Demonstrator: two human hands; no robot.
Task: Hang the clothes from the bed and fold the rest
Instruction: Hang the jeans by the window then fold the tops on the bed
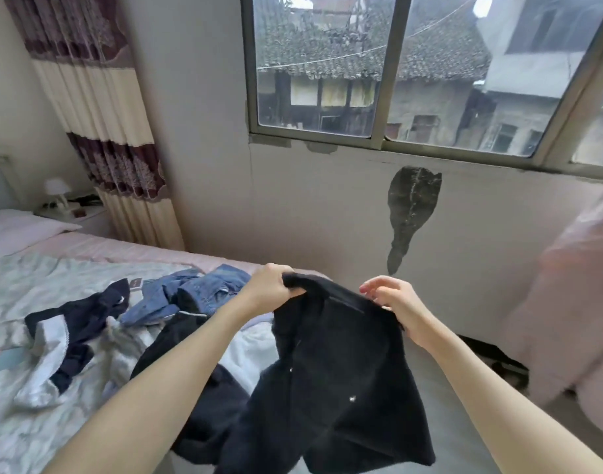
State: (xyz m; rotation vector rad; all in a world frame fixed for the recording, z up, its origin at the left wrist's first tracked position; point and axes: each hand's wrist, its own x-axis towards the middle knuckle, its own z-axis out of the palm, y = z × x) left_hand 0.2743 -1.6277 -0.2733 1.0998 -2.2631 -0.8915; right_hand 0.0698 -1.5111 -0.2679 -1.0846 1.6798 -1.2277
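A: What do you have at the far left of the frame?

B: At the upper left you see the striped curtain (98, 107), and below it a small white lamp (56, 189) on a nightstand. Under that the bed (36, 422) fills the lower left, with its pale flowered cover.

A: And on the bed?

B: In the left centre lies a navy garment with white trim (67, 340), crumpled. Just right of it is a heap of blue denim (190, 292). Another dark piece (204, 405) lies at the bed's edge, partly behind your left arm.

A: Where is the thing you are working on?

B: The black garment (337, 381) hangs in the lower centre, off the bed, in the air before you. Your left hand (271, 289) is clenched around its top edge at the left. Your right hand (396, 306) grips the top edge at the right side, with thumb and fingers curled on the cloth.

A: And further right?

B: The window (430, 73) is in the upper right, a dark patch (411, 206) on the wall beneath it, and a blurred pink cloth (573, 302) at the right border
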